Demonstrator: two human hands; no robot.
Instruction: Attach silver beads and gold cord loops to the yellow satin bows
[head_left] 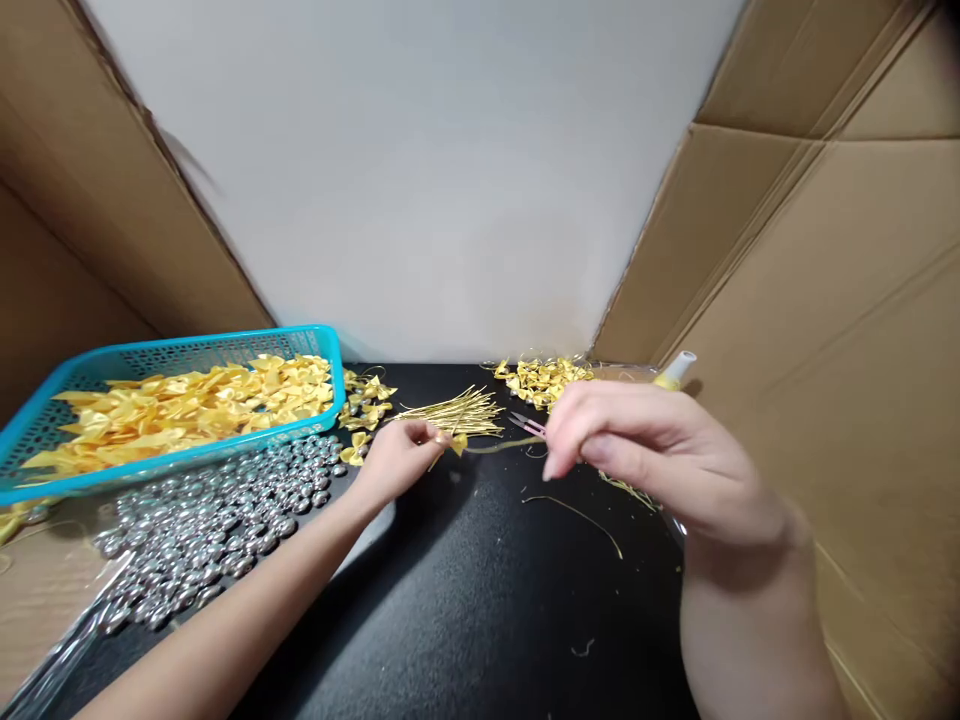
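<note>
A small yellow ribbon bow (459,443) is pinched in the fingertips of my left hand (401,458), above the black table (480,600). A thin gold cord (501,447) stretches from the bow to my right hand (645,450), which is closed on its far end; the fingertips there are partly hidden. Small pink-handled scissors (529,426) lie just behind the cord, partly covered by my right hand. Behind my left hand is a pile of cut gold cords (457,411). One loose cord (581,514) curves across the table in front.
A blue basket (337,385) of yellow ribbon pieces stands at the left, with many silver beads (217,515) before it. Bows (367,410) lie beside it, and more bows (544,380) at the back. A white-tipped bottle (677,368) is behind my right hand. Cardboard walls (847,300) flank the table.
</note>
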